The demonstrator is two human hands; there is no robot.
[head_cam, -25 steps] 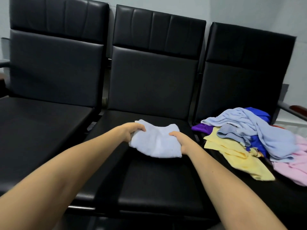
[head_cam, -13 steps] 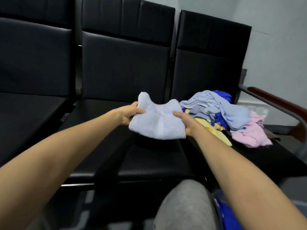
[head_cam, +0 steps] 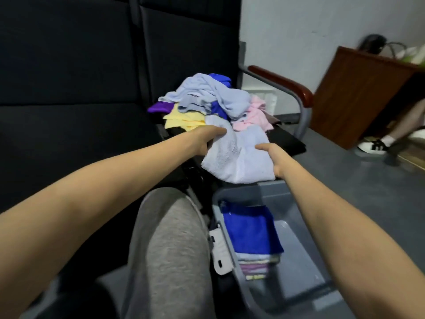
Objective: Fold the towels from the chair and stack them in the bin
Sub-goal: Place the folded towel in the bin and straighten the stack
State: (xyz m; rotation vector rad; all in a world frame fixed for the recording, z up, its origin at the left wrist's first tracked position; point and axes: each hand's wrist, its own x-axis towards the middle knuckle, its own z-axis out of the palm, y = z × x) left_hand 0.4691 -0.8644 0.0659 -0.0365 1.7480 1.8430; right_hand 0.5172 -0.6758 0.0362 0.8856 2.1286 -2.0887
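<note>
A folded pale blue towel (head_cam: 239,155) hangs in the air between my two hands, just beyond the far end of the grey bin (head_cam: 296,268). My left hand (head_cam: 207,138) grips its left edge and my right hand (head_cam: 273,157) grips its right edge. Inside the bin lies a stack of folded towels (head_cam: 251,231) with a dark blue one on top. Behind the held towel, a loose heap of towels (head_cam: 207,100) in light blue, yellow, pink, purple and dark blue sits on the black chair seat.
Black chairs (head_cam: 80,88) fill the left side. A chair armrest (head_cam: 287,86) with a metal frame stands right of the heap. My grey-trousered knee (head_cam: 170,238) is left of the bin. A wooden desk (head_cam: 363,95) and another person's leg (head_cam: 395,132) are at the far right.
Both hands have carried the folded pale blue towel from the middle seat to the right, past the heap, towards the bin. The view has swung right and down, bringing the bin into sight.
</note>
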